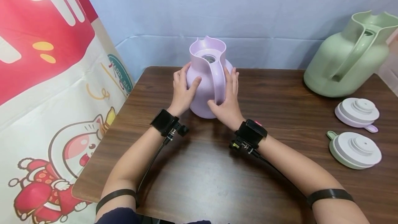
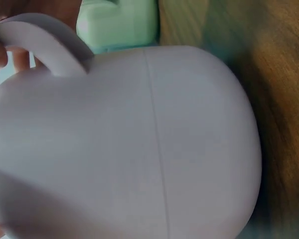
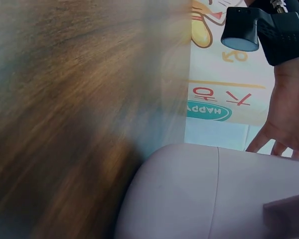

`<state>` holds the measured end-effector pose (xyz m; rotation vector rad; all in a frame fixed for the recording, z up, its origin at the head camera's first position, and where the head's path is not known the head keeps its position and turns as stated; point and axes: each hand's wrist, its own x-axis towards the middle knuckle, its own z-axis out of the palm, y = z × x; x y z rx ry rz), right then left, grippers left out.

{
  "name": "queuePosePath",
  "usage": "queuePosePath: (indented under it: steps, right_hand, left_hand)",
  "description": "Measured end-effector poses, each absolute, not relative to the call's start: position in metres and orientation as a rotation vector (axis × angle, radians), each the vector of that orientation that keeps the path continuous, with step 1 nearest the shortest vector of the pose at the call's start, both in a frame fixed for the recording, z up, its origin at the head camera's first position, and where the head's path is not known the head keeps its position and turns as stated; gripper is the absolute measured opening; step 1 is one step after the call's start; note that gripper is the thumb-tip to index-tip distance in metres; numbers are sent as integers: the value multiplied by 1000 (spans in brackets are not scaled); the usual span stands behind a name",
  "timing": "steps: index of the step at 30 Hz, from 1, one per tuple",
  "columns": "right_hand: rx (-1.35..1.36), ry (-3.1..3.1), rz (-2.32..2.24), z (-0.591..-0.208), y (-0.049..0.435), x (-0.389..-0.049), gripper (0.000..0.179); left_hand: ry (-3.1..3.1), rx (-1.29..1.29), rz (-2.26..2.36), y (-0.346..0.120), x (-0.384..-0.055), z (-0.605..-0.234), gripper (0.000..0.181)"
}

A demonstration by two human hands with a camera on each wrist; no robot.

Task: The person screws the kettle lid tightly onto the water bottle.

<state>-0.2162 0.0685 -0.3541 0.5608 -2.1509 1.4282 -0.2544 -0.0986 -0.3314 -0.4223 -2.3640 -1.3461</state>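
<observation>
A purple thermos jug (image 1: 203, 96) stands upright on the table, its lid off and its mouth uncovered. My left hand (image 1: 183, 91) holds the left side of its body, thumb spread across the front. On the other side, my right hand (image 1: 228, 103) grips the jug at its handle (image 1: 218, 80), with the thumb near the lower end. Much of the left wrist view is filled by the jug's smooth body (image 2: 124, 144). In the right wrist view, the left hand's fingers (image 3: 261, 139) touch the jug's far side.
A green thermos jug (image 1: 345, 61), also without a lid, stands at the table's back right. Before it lie a purple-rimmed lid (image 1: 357, 111) and a green-rimmed lid (image 1: 356, 149). A pale cloth (image 1: 264, 16) hangs behind the wooden table (image 1: 199, 175); a printed sheet (image 1: 37, 120) hangs left.
</observation>
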Motion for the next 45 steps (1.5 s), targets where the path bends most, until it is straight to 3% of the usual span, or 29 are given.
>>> queuePosePath:
  steps: [3,8,14,22,29,35,40,45]
  right_hand:
    - [569,-2155,1444,-353,73,-215,97]
    - [583,-2179,1486,-351,80,-213,98]
    - [601,-2157,1556,-343,85,-204,97]
    - [679,-2095,1612,-326,87,-187,90]
    - [715,-2122,1704,-326,98,-189,94]
    - [764,-2126,1736,-326,112,-190,97]
    - [782,-2117,1747,-326,122,-189,89]
    - [740,-2187,1696,-327,130,-185,69]
  left_hand:
    - [-2373,-452,-1357,-100,-256,-328,67]
    - [-2382,-487,-1491,-105,-263,-317,92]
    - [-2434,-635,-1835,-110,-282,-306,74]
    - [-2533,-803,-2117,-114,-306,-294,86]
    - [-2619,-787,-2171,-116,-317,-291,94]
    - [-2642,-994,-1983,-117,-315,-298,106]
    - [-2674,-1136,-1824,-117,-308,-299,121]
    - [-2707,-1163,-1764,-117,-300,-298,124]
